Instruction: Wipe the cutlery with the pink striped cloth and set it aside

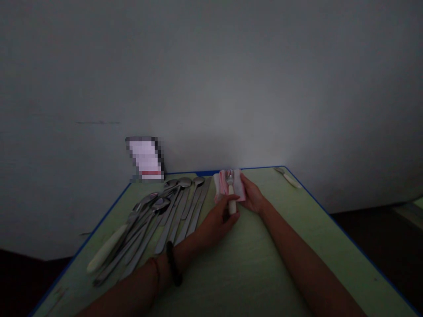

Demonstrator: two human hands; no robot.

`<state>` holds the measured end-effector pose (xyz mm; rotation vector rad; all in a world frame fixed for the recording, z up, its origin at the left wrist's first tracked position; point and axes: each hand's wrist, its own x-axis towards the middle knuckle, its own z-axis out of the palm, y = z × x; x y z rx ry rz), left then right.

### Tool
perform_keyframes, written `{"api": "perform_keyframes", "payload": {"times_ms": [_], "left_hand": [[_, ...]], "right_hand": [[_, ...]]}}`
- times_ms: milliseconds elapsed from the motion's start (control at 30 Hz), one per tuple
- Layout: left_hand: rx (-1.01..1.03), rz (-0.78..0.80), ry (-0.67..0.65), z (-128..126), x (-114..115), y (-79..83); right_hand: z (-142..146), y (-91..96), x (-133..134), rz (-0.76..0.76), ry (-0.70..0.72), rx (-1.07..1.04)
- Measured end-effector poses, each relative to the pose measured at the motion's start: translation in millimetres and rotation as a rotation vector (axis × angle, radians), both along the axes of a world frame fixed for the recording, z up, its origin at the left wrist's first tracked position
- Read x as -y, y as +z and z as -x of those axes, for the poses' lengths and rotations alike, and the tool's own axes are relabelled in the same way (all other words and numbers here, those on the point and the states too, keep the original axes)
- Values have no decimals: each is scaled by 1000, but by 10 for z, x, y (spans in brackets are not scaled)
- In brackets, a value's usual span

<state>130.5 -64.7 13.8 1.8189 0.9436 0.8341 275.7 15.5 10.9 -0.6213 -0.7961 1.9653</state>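
Note:
A fork with a white handle [230, 190] lies across a white cloth with red stripes [220, 184] near the far edge of the green table [251, 264]. My left hand [216, 222] pinches the fork's white handle from below. My right hand [253, 196] holds the cloth from the right side, fingers wrapped around its edge under the fork.
Several spoons and knives [165, 215] lie in a row left of my hands, one with a white handle [107, 248]. Another white-handled utensil [289, 177] lies at the far right corner. A blurred card [145, 159] leans against the grey wall. The table has a blue rim.

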Motion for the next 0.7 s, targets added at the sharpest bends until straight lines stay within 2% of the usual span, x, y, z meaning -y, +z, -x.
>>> {"api": "perform_keyframes", "payload": {"times_ms": [333, 500, 700], "left_hand": [[-15, -48, 52, -8, 5, -53], [-56, -19, 65, 3, 24, -17], [-22, 59, 39, 21, 34, 9]], "right_hand": [[-31, 89, 31, 1, 80, 6], [-42, 73, -4, 22, 131, -20], [-7, 62, -10, 47, 94, -25]]}}
